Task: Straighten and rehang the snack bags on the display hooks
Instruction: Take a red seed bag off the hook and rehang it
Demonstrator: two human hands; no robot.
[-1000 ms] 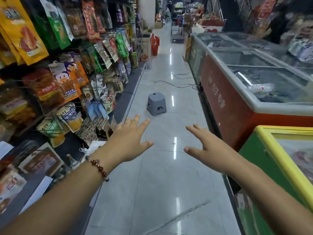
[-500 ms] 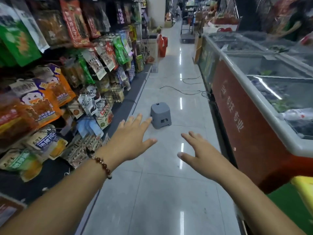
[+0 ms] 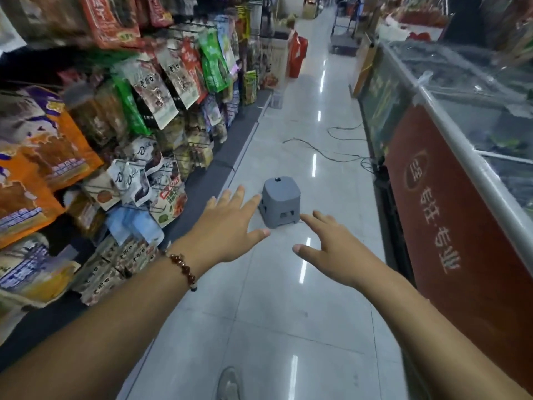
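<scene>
So there's a grey stool [image 3: 280,201] sitting mid-aisle right ahead of me, cables [image 3: 326,151] on the floor behind it. Chest freezer [image 3: 450,180] on my right, contents blurry. Snack bags [image 3: 150,90] hang left; left hand [image 3: 227,226] and right hand [image 3: 331,249] spread flat, holding nothing.

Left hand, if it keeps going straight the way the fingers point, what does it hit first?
Probably the grey stool on the aisle floor: the left hand points up the aisle at it, not at the snack bags. Depth is unclear.
</scene>
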